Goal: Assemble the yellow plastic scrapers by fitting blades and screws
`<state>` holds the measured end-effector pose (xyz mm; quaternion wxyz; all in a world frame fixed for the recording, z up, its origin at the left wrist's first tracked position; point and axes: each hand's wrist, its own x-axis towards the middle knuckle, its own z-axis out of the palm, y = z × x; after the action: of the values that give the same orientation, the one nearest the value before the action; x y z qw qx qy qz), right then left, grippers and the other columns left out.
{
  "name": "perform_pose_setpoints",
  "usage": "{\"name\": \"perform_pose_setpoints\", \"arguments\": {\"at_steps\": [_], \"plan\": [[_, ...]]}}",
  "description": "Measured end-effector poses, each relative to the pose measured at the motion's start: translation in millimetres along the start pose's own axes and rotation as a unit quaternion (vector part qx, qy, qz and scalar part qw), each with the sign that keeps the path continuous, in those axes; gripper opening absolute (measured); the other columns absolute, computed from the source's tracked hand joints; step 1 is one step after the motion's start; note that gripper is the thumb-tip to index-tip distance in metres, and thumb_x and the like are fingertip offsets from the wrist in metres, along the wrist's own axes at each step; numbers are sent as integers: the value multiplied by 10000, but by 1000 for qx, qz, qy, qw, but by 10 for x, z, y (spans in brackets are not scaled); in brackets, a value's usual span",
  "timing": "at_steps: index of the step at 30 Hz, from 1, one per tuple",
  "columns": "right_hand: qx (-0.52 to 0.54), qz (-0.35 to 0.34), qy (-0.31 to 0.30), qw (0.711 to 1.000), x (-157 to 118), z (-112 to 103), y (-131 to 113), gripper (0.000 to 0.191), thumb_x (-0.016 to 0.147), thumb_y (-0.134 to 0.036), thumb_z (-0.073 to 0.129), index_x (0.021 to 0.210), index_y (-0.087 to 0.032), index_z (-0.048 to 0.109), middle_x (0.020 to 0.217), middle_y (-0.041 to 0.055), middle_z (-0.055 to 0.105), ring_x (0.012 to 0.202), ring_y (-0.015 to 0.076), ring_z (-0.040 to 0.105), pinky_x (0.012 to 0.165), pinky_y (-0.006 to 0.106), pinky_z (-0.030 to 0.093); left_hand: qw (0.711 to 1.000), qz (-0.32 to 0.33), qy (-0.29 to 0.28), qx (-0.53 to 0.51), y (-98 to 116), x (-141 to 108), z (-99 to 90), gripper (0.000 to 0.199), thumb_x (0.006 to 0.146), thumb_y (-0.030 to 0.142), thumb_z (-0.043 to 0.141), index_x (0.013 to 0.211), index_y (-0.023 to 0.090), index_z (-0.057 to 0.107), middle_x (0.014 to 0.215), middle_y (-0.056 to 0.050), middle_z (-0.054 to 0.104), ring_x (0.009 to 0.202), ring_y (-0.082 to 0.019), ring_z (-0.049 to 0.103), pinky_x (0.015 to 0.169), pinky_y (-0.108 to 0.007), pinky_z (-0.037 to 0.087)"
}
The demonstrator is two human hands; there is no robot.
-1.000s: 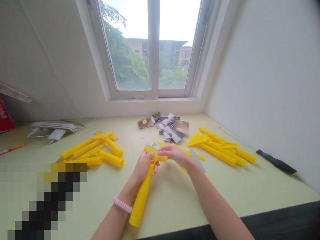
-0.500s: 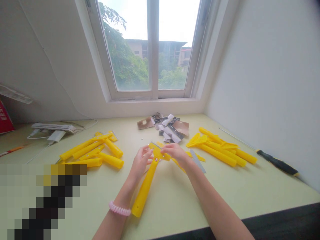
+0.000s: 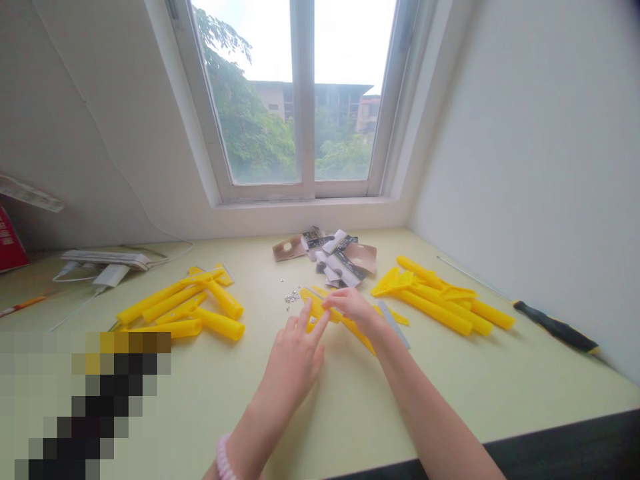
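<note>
Head view, left hand (image 3: pixel 294 359) with fingers spread, tips resting on a yellow scraper (image 3: pixel 313 307), right hand (image 3: pixel 353 308) with fingers pinching its right end, small metal pieces (image 3: pixel 293 297) just beside, bench (image 3: pixel 370 420) surface reaching its front edge, yellow handles (image 3: pixel 175 301) well apart leftward.

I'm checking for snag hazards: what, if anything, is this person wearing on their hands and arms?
The left hand and right hand are bare, with no gloves or rings visible, and no sleeves show. A pale pink ridged band circles the left wrist.
</note>
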<state>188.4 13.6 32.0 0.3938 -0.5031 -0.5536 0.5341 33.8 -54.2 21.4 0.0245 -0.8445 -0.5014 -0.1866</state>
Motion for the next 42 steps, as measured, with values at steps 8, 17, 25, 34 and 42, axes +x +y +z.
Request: {"name": "perform_pose_setpoints", "arguments": {"at_steps": [8,17,25,34,42], "plan": [[-5,-9,-9,1000,-10,-12,-16,118,578,-214,552,506,-140,497,484,-43,418,482,75,392,482,215,289,999,-23,-9,38,42,29,15,623,767,49,413,1316,320,299,1371,-144,307,1071,-240,512,776,-341,473],[11,-14,-11,1000,-17,-29,-35,124,585,-210,561,507,-142,493,496,-44,425,485,71,395,489,214,290,999,-28,-38,3,-22,53,57,750,699,-59,369,1321,352,283,1414,-171,204,966,-267,581,668,-317,489],[72,-54,-39,995,-5,-7,-39,170,616,-271,612,536,-141,536,522,-37,473,511,73,417,506,215,299,997,-47,-17,-61,-16,113,52,659,734,4,367,1305,332,334,1396,-173,254,945,-285,581,711,-374,462],[-5,-85,50,995,36,49,-59,285,759,-365,478,861,-157,643,817,66,652,723,144,571,644,256,415,874,-197,190,-403,-447,266,-124,457,676,81,480,1087,283,485,1176,-72,513,630,-123,580,570,-258,454],[-420,-206,48,883,261,610,77,170,738,-238,521,862,-200,631,823,33,652,807,158,560,714,255,390,526,-263,219,-779,-834,265,-197,581,576,44,579,1081,258,389,719,12,542,476,-41,463,414,-119,337]]}}
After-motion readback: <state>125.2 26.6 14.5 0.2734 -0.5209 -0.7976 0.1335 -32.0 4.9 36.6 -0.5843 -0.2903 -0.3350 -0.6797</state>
